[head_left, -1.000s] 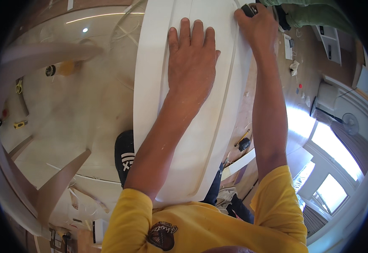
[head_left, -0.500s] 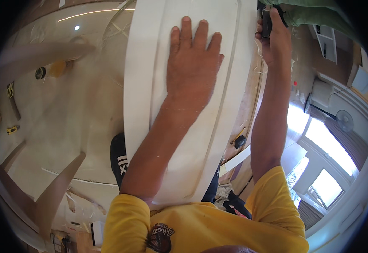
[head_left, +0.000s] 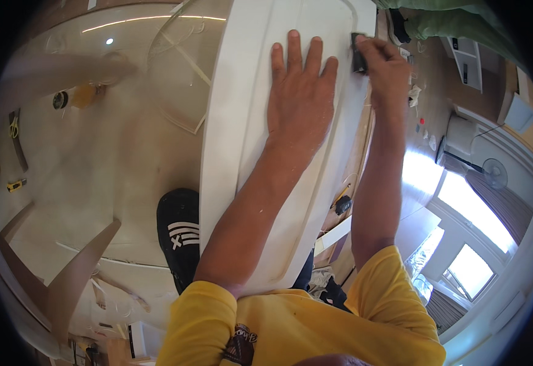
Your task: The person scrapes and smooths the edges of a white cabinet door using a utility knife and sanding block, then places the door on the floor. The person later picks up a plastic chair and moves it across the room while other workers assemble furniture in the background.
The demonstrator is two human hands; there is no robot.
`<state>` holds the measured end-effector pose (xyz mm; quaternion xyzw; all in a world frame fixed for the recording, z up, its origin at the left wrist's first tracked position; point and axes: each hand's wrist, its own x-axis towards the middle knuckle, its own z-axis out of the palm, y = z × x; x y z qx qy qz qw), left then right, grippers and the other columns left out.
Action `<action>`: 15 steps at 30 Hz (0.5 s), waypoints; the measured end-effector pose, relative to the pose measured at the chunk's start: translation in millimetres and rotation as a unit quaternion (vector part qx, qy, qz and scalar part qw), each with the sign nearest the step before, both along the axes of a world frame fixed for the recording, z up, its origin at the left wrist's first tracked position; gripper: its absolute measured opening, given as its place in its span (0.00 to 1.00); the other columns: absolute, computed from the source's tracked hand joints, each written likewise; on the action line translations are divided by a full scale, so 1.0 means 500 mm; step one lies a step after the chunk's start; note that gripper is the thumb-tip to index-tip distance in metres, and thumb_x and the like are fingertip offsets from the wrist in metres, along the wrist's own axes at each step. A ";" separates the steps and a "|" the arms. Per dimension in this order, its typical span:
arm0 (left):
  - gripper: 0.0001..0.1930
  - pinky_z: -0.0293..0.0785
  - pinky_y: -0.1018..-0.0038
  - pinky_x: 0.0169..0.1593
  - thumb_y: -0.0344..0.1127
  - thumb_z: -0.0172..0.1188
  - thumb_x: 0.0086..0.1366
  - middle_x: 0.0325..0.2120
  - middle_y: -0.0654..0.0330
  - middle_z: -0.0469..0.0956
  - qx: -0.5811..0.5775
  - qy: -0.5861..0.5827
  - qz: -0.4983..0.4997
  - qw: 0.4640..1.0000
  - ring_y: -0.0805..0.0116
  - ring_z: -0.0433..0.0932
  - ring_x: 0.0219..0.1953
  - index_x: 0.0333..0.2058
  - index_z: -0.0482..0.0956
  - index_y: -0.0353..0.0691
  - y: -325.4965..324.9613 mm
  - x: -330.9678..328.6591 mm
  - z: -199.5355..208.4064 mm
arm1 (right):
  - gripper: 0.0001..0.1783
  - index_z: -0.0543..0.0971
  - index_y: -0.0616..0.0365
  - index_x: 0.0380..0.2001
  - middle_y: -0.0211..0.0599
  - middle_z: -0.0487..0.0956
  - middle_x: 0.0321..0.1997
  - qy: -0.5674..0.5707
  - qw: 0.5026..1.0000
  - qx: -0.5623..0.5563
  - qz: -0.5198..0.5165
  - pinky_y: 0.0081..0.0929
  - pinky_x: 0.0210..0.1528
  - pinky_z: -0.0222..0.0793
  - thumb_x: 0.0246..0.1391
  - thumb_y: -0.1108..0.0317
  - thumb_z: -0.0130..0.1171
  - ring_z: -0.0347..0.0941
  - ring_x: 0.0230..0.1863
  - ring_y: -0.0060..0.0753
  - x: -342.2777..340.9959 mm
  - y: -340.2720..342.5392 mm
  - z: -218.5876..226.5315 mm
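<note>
A long white panel with a grooved border runs away from my body. My left hand lies flat on its raised middle, fingers spread. At the panel's far right edge, my right hand grips a small dark block, which looks like a sanding block. The block rests against the edge's upper face. My fingers partly cover it, so its underside is hidden.
My black shoe stands left of the panel. Scissors and a yellow tape measure lie farther left. Another person's green trouser leg is at the far right. A pencil lies right of the panel.
The panel and my left hand have shifted right in view. My right hand has turned and come nearer, bringing the dark block from beyond the panel's right side onto its edge.
</note>
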<state>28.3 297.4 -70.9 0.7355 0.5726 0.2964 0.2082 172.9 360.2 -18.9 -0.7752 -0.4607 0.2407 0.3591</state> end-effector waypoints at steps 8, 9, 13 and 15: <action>0.17 0.42 0.50 0.78 0.38 0.58 0.73 0.68 0.60 0.68 -0.044 -0.016 0.026 0.999 0.50 0.54 0.76 0.59 0.80 0.48 0.003 0.014 0.004 | 0.23 0.85 0.67 0.36 0.38 0.83 0.26 -0.318 0.948 0.008 0.013 0.31 0.35 0.74 0.53 0.53 0.71 0.77 0.27 0.28 -0.064 -0.009 -0.025; 0.18 0.42 0.50 0.78 0.38 0.59 0.73 0.68 0.60 0.68 -0.048 -0.018 0.027 0.998 0.50 0.54 0.76 0.59 0.79 0.47 0.003 0.015 0.005 | 0.23 0.85 0.67 0.35 0.38 0.82 0.25 -0.334 0.943 0.004 0.003 0.32 0.34 0.74 0.53 0.53 0.71 0.77 0.26 0.30 -0.066 -0.009 -0.020; 0.19 0.41 0.49 0.78 0.38 0.59 0.73 0.68 0.61 0.68 -0.057 -0.023 0.044 0.997 0.52 0.54 0.76 0.61 0.78 0.46 0.010 0.022 0.013 | 0.20 0.84 0.67 0.31 0.40 0.81 0.22 -0.241 0.969 -0.039 -0.020 0.34 0.34 0.73 0.54 0.56 0.70 0.77 0.24 0.34 -0.054 -0.037 -0.014; 0.20 0.42 0.48 0.78 0.38 0.60 0.72 0.68 0.61 0.68 -0.065 -0.019 0.049 0.997 0.52 0.54 0.76 0.61 0.77 0.45 0.011 0.025 0.015 | 0.18 0.82 0.69 0.30 0.44 0.81 0.20 -0.253 0.966 0.035 0.033 0.37 0.32 0.73 0.55 0.60 0.68 0.78 0.21 0.40 -0.039 -0.046 -0.029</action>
